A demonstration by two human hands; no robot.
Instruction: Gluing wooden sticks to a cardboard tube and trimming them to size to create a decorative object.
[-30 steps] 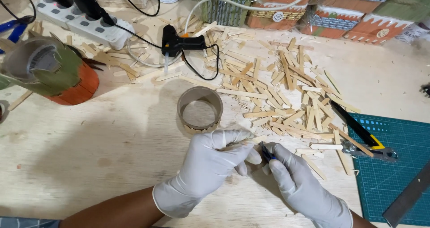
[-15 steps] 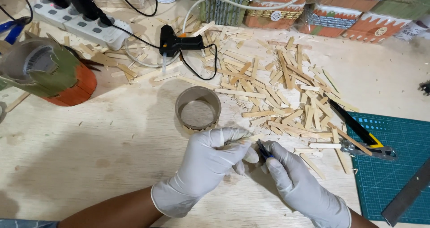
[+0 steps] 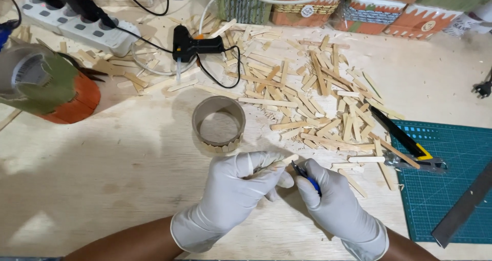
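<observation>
Both hands wear white gloves and meet low over the pale wooden table [image 3: 102, 179]. Left hand [image 3: 233, 192] pinches a thin pale wooden stick [image 3: 277, 164], while right hand [image 3: 333, 202] grips a small blue-handled cutter [image 3: 306, 176] whose tip touches the stick just beside the left fingertips. If the blade slips, it may nick the glove, or the stick may split. Just beyond stands a short brown cardboard ring [image 3: 219, 123] edged with stick pieces. Along the far edge sit small orange, green and striped house-shaped boxes [image 3: 359, 7], one with a round white label.
</observation>
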